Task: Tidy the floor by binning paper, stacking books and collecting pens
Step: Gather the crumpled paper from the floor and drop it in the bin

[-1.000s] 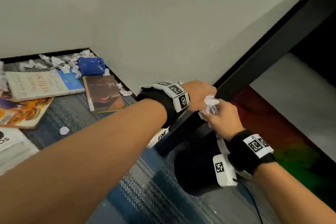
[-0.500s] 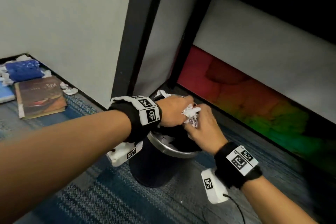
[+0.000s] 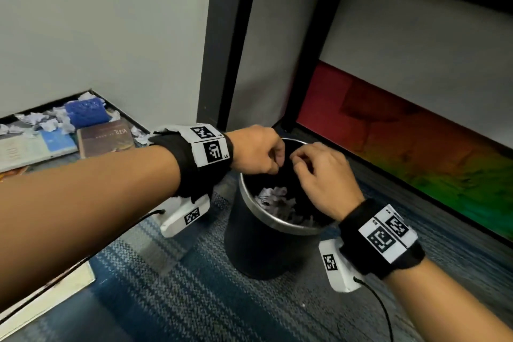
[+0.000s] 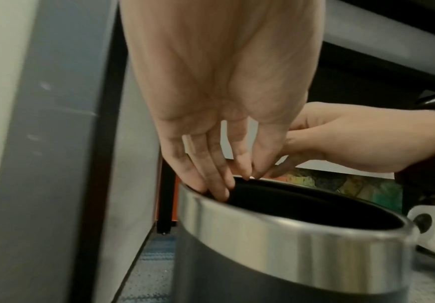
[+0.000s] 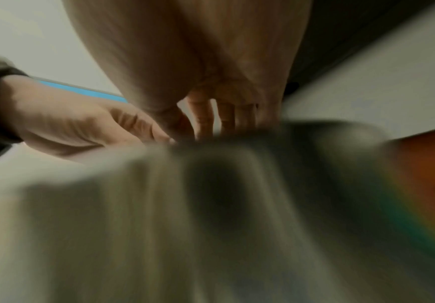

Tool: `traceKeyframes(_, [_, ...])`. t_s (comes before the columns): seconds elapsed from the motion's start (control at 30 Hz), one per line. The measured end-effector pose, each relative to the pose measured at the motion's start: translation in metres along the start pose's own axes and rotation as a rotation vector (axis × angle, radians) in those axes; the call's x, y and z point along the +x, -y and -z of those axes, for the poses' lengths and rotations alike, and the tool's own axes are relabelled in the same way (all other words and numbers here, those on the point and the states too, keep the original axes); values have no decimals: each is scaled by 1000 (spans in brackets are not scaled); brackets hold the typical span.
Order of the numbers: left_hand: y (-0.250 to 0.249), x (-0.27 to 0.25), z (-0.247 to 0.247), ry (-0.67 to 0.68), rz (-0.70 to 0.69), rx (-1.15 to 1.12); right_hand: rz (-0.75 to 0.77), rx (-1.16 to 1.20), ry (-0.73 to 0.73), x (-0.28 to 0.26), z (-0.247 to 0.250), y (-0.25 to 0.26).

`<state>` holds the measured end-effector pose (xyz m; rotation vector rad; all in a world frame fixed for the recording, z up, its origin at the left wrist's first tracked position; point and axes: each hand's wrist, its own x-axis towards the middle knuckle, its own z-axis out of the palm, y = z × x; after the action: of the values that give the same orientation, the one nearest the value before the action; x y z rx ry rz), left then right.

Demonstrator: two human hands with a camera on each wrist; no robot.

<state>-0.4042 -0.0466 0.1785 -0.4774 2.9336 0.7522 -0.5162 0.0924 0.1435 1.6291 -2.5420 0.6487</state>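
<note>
Over the bin [image 3: 266,247] on the carpet, the head view shows the left hand [image 3: 256,151] and right hand [image 3: 323,178] empty, fingers loose; crumpled paper [image 3: 277,200] lies inside the bin, books [image 3: 105,137] and more paper scraps [image 3: 47,122] at the wall's foot.

From the left wrist, fingers [image 4: 211,166] hang released at the rim.

From the right wrist, blurred, loose fingers [image 5: 206,121].

I see a rainbow-coloured panel [image 3: 416,153] low on the wall right of a dark door frame [image 3: 222,36], with blue-grey striped carpet [image 3: 194,300] below that frame.
</note>
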Motion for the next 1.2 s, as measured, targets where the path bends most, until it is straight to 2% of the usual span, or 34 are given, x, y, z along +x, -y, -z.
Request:
traceKeyframes(0.13, [46, -48, 30, -66, 1, 51, 123, -30, -141, 12, 0, 63])
traceKeyframes(0.3, [143, -116, 62, -95, 105, 111, 236, -143, -106, 38, -32, 177])
traceKeyframes(0.47, [245, -200, 83, -185, 250, 98, 303, -239, 154, 87, -88, 285])
traceKeyframes(0.63, [344, -275, 83, -167, 512, 174, 354, -385, 476, 155, -157, 356])
traceKeyframes(0.8, [425, -299, 34, -143, 790, 61, 345, -344, 628, 191, -232, 379])
traceKeyframes(0.9, [442, -292, -19, -35, 833, 4, 333, -326, 728, 198, -283, 372])
traceKeyframes(0.97, [450, -277, -48, -11, 839, -94, 356, -293, 789, 195, -318, 360])
traceKeyframes(1.1, [465, -246, -76, -61, 871, -261, 439, -234, 721, 194, -377, 333])
traceKeyframes(1.2, [471, -225, -95, -1, 898, -270, 374, -287, 634, 213, -398, 305])
